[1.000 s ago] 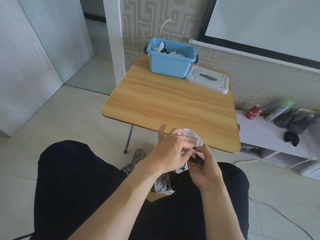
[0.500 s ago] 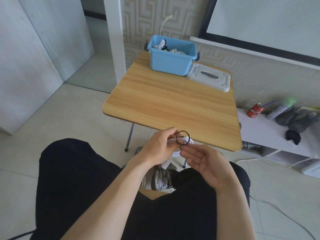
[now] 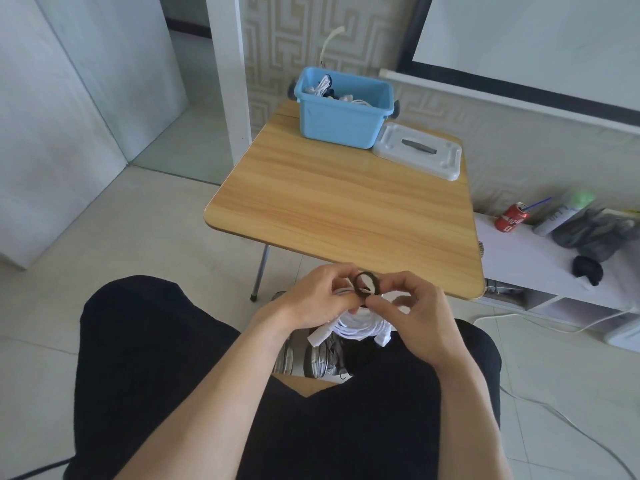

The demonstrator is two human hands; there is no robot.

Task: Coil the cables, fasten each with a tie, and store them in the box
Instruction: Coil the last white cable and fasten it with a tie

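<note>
Both hands are up over the lap, just short of the worktop's [image 3: 339, 202] near edge. Left hand [image 3: 311, 299] pinches the coiled white cable [image 3: 360, 323] so the loops don't spring apart, while the right hand [image 3: 412, 313] pinches the black tie [image 3: 366, 284], looped open above it. Blue box [image 3: 343, 123] waits at the far edge, cables already inside, lid [image 3: 420, 152] beside it.

Both hands meet over the lap: the left hand [image 3: 317, 299] and right hand [image 3: 414, 311] pinch a black loop tie [image 3: 366, 285] between them. A coiled white cable [image 3: 360, 325] hangs just below the grip. Beyond it, a blue box [image 3: 341, 121] stands on the wooden table [image 3: 346, 206].
</note>
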